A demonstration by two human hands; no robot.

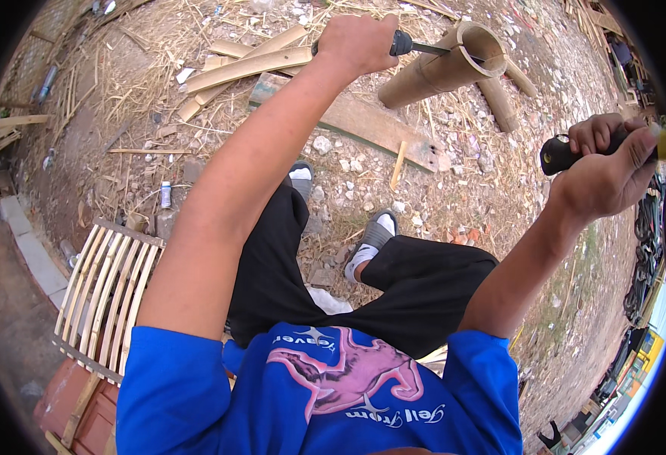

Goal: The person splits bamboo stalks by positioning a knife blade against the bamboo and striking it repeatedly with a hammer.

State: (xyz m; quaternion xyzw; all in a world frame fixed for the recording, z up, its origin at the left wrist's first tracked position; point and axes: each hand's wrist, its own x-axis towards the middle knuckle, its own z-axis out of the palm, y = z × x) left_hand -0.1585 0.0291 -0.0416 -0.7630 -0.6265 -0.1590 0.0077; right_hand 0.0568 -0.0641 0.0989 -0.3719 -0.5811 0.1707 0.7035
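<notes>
A thick bamboo tube [424,78] leans upward in front of me, its open end facing me with a split in the rim. My left hand [358,44] is closed round the black handle of a long blade [430,49], whose narrow metal lies in the split and crosses the tube's opening. Raised at the right, my right hand [602,163] is wrapped round the black grip of a tool with a yellow shaft [665,144]. The far end of that tool is lost in the dark rim, so its head is hidden.
A wooden plank [378,129] and split bamboo strips [253,68] lie on the littered ground near my feet. Another bamboo piece [497,105] rests beside the tube. At left stand a slatted bamboo rack [109,296] and a small bottle [166,195].
</notes>
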